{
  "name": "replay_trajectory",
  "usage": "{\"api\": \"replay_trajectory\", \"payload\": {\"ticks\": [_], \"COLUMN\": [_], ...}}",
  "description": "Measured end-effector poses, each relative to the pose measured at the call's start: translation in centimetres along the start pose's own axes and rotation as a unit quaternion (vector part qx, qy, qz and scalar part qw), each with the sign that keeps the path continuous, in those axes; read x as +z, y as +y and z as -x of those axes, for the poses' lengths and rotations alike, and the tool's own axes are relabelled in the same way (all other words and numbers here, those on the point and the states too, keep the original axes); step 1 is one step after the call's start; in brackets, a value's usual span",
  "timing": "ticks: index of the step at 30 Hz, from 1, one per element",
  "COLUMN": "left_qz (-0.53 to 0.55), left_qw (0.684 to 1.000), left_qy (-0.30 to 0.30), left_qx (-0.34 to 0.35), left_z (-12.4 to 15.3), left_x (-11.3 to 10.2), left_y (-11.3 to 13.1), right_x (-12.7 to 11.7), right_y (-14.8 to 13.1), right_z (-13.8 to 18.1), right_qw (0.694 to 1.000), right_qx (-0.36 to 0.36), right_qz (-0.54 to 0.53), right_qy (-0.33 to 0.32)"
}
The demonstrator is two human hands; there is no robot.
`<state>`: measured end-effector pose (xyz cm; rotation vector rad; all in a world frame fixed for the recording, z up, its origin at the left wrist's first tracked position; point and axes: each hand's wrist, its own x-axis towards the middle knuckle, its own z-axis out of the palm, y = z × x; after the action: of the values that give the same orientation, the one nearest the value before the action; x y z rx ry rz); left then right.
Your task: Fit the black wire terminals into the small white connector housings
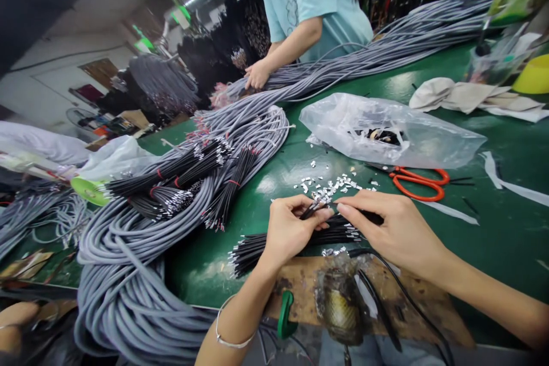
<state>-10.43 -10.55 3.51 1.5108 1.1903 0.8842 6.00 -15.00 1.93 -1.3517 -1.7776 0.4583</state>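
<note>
1. The left hand (288, 231) pinches a few thin black wires (257, 246) near their stripped tips, thumb against forefinger. The right hand (392, 229) meets it fingertip to fingertip, closed on the same tips. Both grips are shut on the wires, not open.
2. The rest of the bundle lies under both hands on the desk (506, 229), fanning out leftward, its far ends bare and silvery.
3. A judgement on handling: such fine, springy strands call for a light pinch close to the ends. Squeezing further back would let the tips splay or bend.
4. Just beyond the fingers is a scatter of small white pieces (330, 186), flat and glinting. They are too small to tell more.
5. Near the person's body is a worn wooden board (300, 280) held by a green clamp (285, 314), and on it stands a crusted metal pot (338, 303).
6. To the right lie red-handled scissors (418, 182) and, behind them, a crumpled clear plastic bag (386, 131).
7. To the left are heavy loops of smooth grey cable (128, 274), with more black bundles (180, 177) tied in red lying on top.
8. Across the desk, a co-worker's hand (257, 74) rests on another grey sheaf — well apart from the person's own hands.
</note>
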Motion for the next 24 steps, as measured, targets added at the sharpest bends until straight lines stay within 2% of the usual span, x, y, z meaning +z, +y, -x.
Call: {"api": "replay_trajectory", "payload": {"ticks": [3, 7, 10, 13, 16, 20, 24], "left_qz": [-0.007, 0.006, 0.029, 0.022, 0.015, 0.036, 0.014], "left_qw": [0.999, 0.994, 0.990, 0.991, 0.992, 0.995, 0.996], "left_qy": [-0.034, -0.109, -0.135, -0.131, -0.123, -0.095, -0.085], "left_qx": [0.009, 0.004, -0.005, -0.001, 0.001, -0.008, 0.011], "left_z": [0.0, -0.2, -0.3, -0.2, 0.0, 0.2, 0.1], "left_x": [-0.2, -0.7, -1.0, -0.8, -0.4, 0.0, 0.0], "left_y": [0.0, 0.2, 0.5, 0.6, 0.5, 0.2, -0.2], "right_x": [-0.1, -0.3, -0.4, -0.3, -0.1, 0.1, 0.1], "right_y": [0.0, -0.1, -0.1, 0.0, -0.1, -0.5, -0.5], "right_z": [0.0, 0.1, 0.0, 0.0, 0.0, 0.1, 0.1], "right_qw": [1.000, 1.000, 1.000, 0.998, 0.992, 0.987, 0.990], "right_qx": [0.001, 0.000, 0.001, 0.036, 0.074, 0.068, 0.056], "right_qz": [0.001, 0.001, 0.002, -0.025, -0.086, -0.143, -0.121], "right_qy": [0.009, 0.010, 0.021, 0.052, 0.045, 0.037, 0.054]}}
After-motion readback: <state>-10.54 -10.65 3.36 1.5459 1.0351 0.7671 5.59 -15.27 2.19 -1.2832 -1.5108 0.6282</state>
